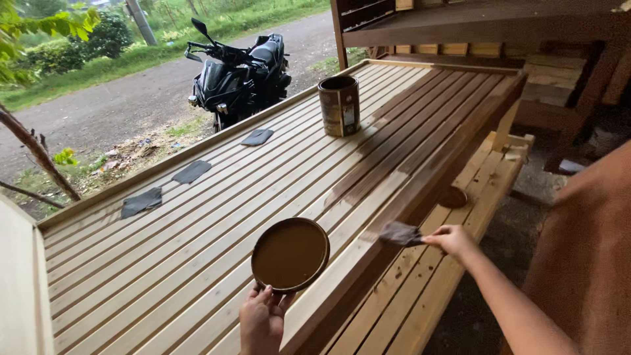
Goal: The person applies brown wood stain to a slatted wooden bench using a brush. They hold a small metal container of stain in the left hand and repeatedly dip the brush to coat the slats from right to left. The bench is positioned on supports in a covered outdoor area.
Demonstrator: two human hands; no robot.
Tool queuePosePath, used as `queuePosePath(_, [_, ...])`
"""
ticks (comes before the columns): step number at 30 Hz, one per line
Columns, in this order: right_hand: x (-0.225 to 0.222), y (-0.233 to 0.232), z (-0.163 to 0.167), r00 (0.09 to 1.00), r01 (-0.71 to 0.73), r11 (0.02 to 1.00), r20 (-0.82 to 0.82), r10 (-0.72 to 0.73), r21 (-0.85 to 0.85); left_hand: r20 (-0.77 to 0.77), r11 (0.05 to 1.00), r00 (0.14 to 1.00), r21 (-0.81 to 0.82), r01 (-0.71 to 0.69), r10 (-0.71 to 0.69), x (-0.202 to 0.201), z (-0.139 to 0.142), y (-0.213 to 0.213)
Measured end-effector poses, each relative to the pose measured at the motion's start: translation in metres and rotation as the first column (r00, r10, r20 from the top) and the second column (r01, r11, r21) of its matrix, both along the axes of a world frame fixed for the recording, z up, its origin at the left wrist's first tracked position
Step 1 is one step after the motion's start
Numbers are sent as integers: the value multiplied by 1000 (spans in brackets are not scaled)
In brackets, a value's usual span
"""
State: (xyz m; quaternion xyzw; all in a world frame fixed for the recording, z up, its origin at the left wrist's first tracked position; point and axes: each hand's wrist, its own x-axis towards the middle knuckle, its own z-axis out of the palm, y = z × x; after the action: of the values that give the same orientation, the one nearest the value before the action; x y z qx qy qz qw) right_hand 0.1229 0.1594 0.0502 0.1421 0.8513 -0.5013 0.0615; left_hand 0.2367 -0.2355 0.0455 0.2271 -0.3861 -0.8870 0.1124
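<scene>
In the head view, a round lid [290, 254] filled with brown stain is held at its near rim by the left hand [261, 320], the fingers curled onto the edge while the lid rests flat on a slatted wooden panel [197, 230]. The right hand [450, 238] is closed around a dark brush [401, 233], whose bristles are pressed against the panel's right edge rail. Along that rail and the slats beside it, a dark stained band is seen running toward the far end; the slats to the left are left pale.

An open tin can [339, 105] is stood upright on the far part of the panel, well apart from both hands. Three dark grey sheets of sandpaper [192, 171] are laid in a row near the panel's left edge. Between the lid and the can, a broad stretch of bare slats is left open.

Below the right edge, a lower slatted bench [420, 289] is seen, with a small round brown lid [453, 196] lying on it. Beyond the far left edge, a black motorbike [238, 72] is parked beside a road [118, 105].
</scene>
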Motion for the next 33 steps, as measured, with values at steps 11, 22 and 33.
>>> queuePosePath(11, [-33,25,6,953,304,921,-70,-296,244,35,1000,999,-4,-20,20,-17,5,5])
queuePosePath(22, [21,-36,24,928,-166,895,-241,285,415,-37,1000,999,12,-5,6,11,24,-6])
queuePosePath(33, [101,-191,90,371,46,479,-460,807,877,-49,994,993,-9,109,-110,67,34,-31])
